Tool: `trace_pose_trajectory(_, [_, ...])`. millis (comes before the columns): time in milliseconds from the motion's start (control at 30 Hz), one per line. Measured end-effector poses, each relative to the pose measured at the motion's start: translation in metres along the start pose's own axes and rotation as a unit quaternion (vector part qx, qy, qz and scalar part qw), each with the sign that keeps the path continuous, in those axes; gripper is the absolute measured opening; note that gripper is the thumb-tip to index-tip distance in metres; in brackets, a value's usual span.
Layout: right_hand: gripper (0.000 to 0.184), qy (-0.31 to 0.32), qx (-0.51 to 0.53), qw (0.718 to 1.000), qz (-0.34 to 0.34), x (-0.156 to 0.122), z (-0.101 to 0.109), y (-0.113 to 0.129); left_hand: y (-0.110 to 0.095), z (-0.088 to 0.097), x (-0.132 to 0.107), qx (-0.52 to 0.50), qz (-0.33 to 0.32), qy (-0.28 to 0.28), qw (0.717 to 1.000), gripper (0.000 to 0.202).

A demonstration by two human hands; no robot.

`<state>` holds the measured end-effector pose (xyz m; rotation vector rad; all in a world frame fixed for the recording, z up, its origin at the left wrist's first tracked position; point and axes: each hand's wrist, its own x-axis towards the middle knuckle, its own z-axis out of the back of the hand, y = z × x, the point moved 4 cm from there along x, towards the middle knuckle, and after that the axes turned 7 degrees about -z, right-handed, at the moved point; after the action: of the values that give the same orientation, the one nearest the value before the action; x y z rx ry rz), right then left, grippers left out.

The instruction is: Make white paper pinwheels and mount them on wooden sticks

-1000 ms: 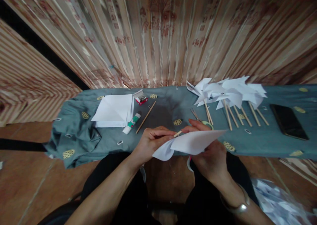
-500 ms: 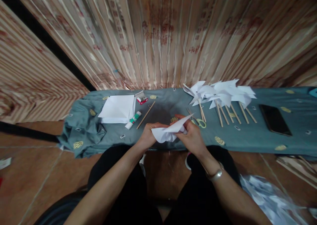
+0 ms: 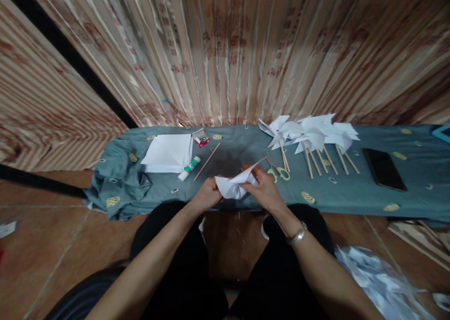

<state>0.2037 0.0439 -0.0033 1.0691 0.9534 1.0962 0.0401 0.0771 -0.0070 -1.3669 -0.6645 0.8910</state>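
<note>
Both my hands meet over the near edge of a low table draped in blue-grey cloth (image 3: 351, 195). My left hand (image 3: 207, 194) pinches the left side of a white folded paper sheet (image 3: 235, 186). My right hand (image 3: 265, 190) grips the same paper from the right, its fingers curled round the folds. One paper point sticks up toward the scissors. A wooden stick seen earlier between my hands is hidden now. A metal bracelet (image 3: 296, 236) sits on my right wrist.
On the cloth lie a stack of white paper squares (image 3: 168, 152), a glue stick (image 3: 189, 168), a loose wooden stick (image 3: 207, 161), a small red box (image 3: 202, 141), green-handled scissors (image 3: 277, 170), several finished paper pinwheels (image 3: 311, 134) and a black phone (image 3: 384, 169). Paper scraps (image 3: 376, 278) lie on the floor.
My hands drew closer together and gathered the paper into a tighter bundle. The stick end between my fingers went out of sight. The camera pulled back a little.
</note>
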Motion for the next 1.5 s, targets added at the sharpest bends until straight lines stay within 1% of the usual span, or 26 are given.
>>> trace_pose_trajectory(67, [0.049, 0.001, -0.008, 1.000, -0.004, 0.000, -0.001, 0.000, 0.004, 0.001, -0.002, 0.018, -0.004, 0.002, 1.000, 0.029])
trace_pose_trajectory(133, [0.047, -0.002, -0.013, 1.000, -0.003, 0.001, -0.001, 0.001, 0.003, 0.002, -0.005, 0.041, -0.021, 0.008, 0.999, 0.029])
trace_pose_trajectory(300, [0.045, -0.008, -0.021, 1.000, -0.001, 0.001, -0.001, 0.004, -0.008, 0.005, -0.015, 0.126, -0.061, 0.007, 0.990, 0.025])
trace_pose_trajectory(367, [0.046, -0.012, -0.027, 1.000, -0.002, 0.001, -0.001, 0.004, -0.012, 0.006, -0.017, 0.165, -0.073, 0.002, 0.984, 0.028])
trace_pose_trajectory(433, [0.045, -0.014, -0.021, 1.000, 0.003, 0.001, -0.003, 0.004, -0.014, 0.005, -0.017, 0.180, -0.083, -0.007, 0.980, 0.035])
trace_pose_trajectory(500, [0.042, -0.014, -0.006, 1.000, 0.010, 0.002, -0.005, 0.005, -0.014, 0.005, -0.015, 0.178, -0.087, -0.030, 0.980, 0.039])
trace_pose_trajectory(633, [0.042, -0.023, 0.004, 1.000, 0.011, 0.002, -0.005, 0.010, -0.010, 0.002, -0.008, 0.171, -0.076, -0.096, 0.978, 0.033])
trace_pose_trajectory(700, [0.041, -0.027, 0.012, 0.999, 0.011, 0.001, -0.002, 0.013, -0.012, 0.001, -0.004, 0.181, -0.076, -0.117, 0.974, 0.032])
trace_pose_trajectory(767, [0.041, -0.040, 0.019, 0.999, 0.018, 0.001, 0.003, 0.017, -0.019, 0.001, 0.001, 0.211, -0.093, -0.128, 0.965, 0.029])
trace_pose_trajectory(867, [0.046, -0.063, 0.017, 0.997, 0.026, 0.001, 0.008, 0.020, -0.030, 0.000, 0.007, 0.273, -0.122, -0.124, 0.946, 0.024])
trace_pose_trajectory(967, [0.048, -0.071, 0.002, 0.997, 0.022, 0.002, 0.009, 0.018, -0.034, 0.001, 0.012, 0.308, -0.132, -0.124, 0.934, 0.021])
trace_pose_trajectory(1100, [0.046, -0.074, -0.021, 0.997, 0.018, 0.003, 0.008, 0.015, -0.031, 0.001, 0.016, 0.307, -0.131, -0.125, 0.934, 0.019])
trace_pose_trajectory(1233, [0.045, -0.076, -0.023, 0.997, 0.014, 0.004, 0.007, 0.013, -0.027, 0.002, 0.018, 0.301, -0.129, -0.123, 0.937, 0.021])
trace_pose_trajectory(1500, [0.046, -0.064, -0.043, 0.997, 0.012, 0.003, 0.004, 0.010, -0.032, 0.004, 0.011, 0.349, -0.124, -0.119, 0.921, 0.021])
